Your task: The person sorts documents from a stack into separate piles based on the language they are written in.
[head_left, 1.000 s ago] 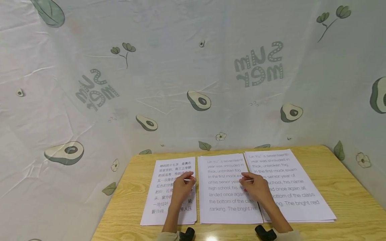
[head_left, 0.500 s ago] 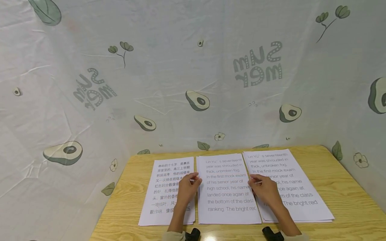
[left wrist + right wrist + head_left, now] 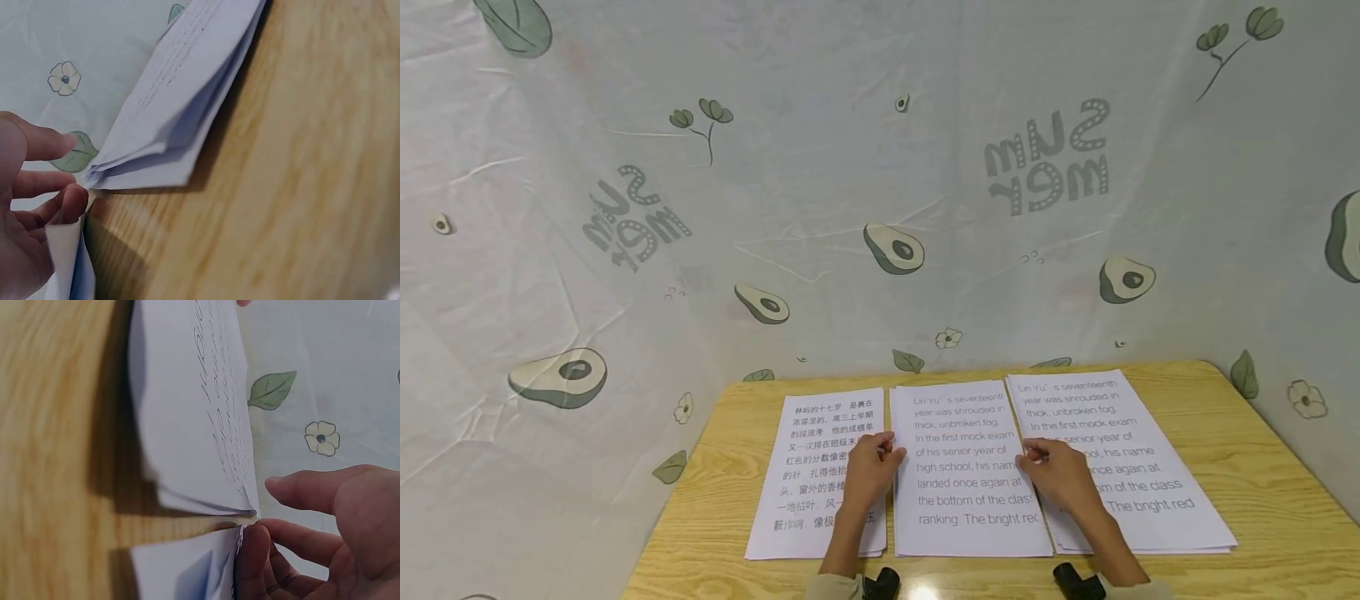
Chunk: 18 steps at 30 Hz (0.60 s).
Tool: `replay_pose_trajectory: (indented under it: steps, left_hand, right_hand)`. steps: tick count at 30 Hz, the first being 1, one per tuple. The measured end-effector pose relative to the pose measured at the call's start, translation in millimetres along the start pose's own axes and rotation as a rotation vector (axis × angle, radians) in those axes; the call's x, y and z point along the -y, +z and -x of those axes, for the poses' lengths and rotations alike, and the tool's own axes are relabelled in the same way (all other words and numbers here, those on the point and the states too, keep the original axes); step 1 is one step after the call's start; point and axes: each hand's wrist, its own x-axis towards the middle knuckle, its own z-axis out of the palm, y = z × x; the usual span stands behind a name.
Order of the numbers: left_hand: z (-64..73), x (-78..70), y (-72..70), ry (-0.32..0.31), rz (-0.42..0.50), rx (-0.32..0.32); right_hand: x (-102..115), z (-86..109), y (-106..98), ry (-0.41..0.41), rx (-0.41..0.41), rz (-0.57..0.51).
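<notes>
Three stacks of printed paper lie side by side. The left stack (image 3: 808, 467) has Chinese text; the middle stack (image 3: 966, 467) and right stack (image 3: 1157, 467) have English text. Over the left stack's right part is my left hand (image 3: 868, 479), its fingertips at the gap beside the middle stack. In the left wrist view its thumb stands apart from loosely bent fingers. My right hand (image 3: 1063, 479) lies over the right stack's left part, fingertips right at the middle stack's right edge. The right wrist view shows its thumb (image 3: 294, 487) apart from the index finger, nothing pinched.
All the paper rests on a wooden table (image 3: 1270, 467) with light grain. Behind it hangs a pale cloth (image 3: 820, 167) printed with avocados, leaves and flowers. Some sheets of the middle stack (image 3: 181, 94) gape apart at a corner in the left wrist view.
Both hands have moved a little to the right, the left to the gap beside the middle stack, the right off the middle stack's text. In the last half second they stay nearly still.
</notes>
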Motion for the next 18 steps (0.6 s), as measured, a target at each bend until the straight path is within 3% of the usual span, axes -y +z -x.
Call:
replay_pose_trajectory:
  steps: [10,18]
  left_hand:
    - [2.6,-3.1,1.9,0.042,-0.098,0.008]
    - [3.9,-4.5,2.4,0.044,-0.099,0.004]
  right_hand:
    - [4.4,0.2,-0.4,-0.016,0.008,0.024]
    - [6.0,4.2,1.0,-0.034,-0.007,0.006]
